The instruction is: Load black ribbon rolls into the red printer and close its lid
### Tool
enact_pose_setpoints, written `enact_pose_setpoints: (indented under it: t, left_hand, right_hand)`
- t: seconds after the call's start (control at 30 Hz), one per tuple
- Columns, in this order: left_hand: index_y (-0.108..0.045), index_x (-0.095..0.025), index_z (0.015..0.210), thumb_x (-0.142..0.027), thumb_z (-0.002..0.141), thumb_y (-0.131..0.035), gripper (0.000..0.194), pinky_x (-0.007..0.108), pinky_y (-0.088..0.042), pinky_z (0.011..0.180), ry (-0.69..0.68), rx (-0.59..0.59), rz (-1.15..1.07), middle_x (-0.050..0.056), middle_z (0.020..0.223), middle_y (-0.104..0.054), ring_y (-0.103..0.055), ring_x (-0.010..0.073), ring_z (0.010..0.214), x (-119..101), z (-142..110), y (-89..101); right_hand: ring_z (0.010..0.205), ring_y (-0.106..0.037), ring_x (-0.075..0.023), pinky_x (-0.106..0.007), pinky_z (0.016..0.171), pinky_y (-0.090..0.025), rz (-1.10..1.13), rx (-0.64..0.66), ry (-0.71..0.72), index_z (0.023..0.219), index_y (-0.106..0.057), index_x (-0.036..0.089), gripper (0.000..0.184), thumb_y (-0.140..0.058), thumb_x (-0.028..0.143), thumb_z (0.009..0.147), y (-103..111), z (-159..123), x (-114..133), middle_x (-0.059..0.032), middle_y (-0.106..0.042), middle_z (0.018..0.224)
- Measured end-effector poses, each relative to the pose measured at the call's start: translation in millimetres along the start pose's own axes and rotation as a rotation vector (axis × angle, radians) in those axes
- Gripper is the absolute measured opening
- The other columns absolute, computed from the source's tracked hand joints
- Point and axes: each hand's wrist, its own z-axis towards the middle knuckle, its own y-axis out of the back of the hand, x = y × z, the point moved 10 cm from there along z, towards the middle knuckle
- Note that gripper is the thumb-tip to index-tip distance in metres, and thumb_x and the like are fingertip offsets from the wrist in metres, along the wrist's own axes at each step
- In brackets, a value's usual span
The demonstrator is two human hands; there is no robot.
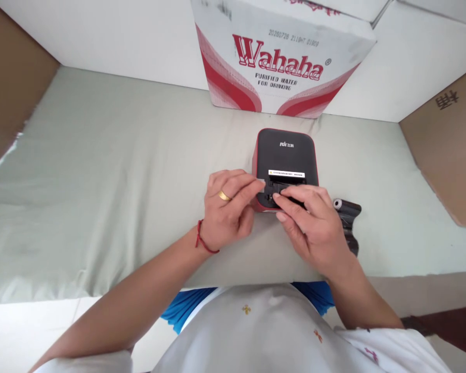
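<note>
A black box-shaped device (289,150) with red sides stands upright on the cloth, white lettering and a white warning label on its top. It looks like a small label printer. An open slot in its top shows dark inner parts. At the slot's left edge my left hand (231,204) is closed, thumb and index pinching a small greyish, see-through strip (261,185). My right hand (314,223) lies over the slot's front right, fingers stretched out and touching the inner parts, thumb apart from them. The right fingers hide part of the slot.
A grey-green cloth (151,155) covers the table. Black rolls (349,210), one with a pale core, lie partly behind my right hand. At the back stands a white-and-red water carton (283,62). Brown cartons border the left (15,72) and right (446,140).
</note>
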Motion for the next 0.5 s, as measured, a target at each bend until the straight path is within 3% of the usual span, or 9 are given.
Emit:
enact_pose_setpoints:
  t: [0.13,0.27,0.5]
  left_hand:
    - [-0.068,-0.029,0.130,-0.002,0.093,-0.052,0.048,0.042,-0.055,0.091,-0.014,-0.038,0.031,0.005,0.104,-0.076,-0.068,0.0229,0.107,7,1,4.5]
    - [-0.070,-0.030,0.127,-0.001,0.096,-0.052,0.046,0.040,-0.057,0.089,-0.039,-0.054,0.028,0.005,0.107,-0.076,-0.065,0.0220,0.109,4,1,4.1]
    - [-0.075,-0.028,0.105,0.001,0.095,-0.051,0.040,0.039,-0.053,0.083,0.111,-0.015,0.025,0.000,0.096,-0.079,-0.064,0.0196,0.094,11,11,4.5]
  right_hand:
    - [0.115,-0.063,-0.0268,-0.045,0.100,-0.056,-0.052,-0.081,-0.003,0.131,-0.070,0.009,0.033,-0.066,0.006,0.098,-1,-11,11,-0.0170,-0.074,0.121]
    - [0.112,-0.064,-0.0250,-0.044,0.097,-0.058,-0.045,-0.141,-0.006,0.134,-0.069,0.017,0.037,-0.066,0.006,0.098,-2,-15,11,-0.0131,-0.074,0.118]
    - [0.108,-0.065,-0.0225,-0.042,0.097,-0.058,-0.008,-0.174,-0.020,0.131,-0.069,0.019,0.036,-0.064,0.004,0.098,-2,-15,8,-0.0108,-0.075,0.116]
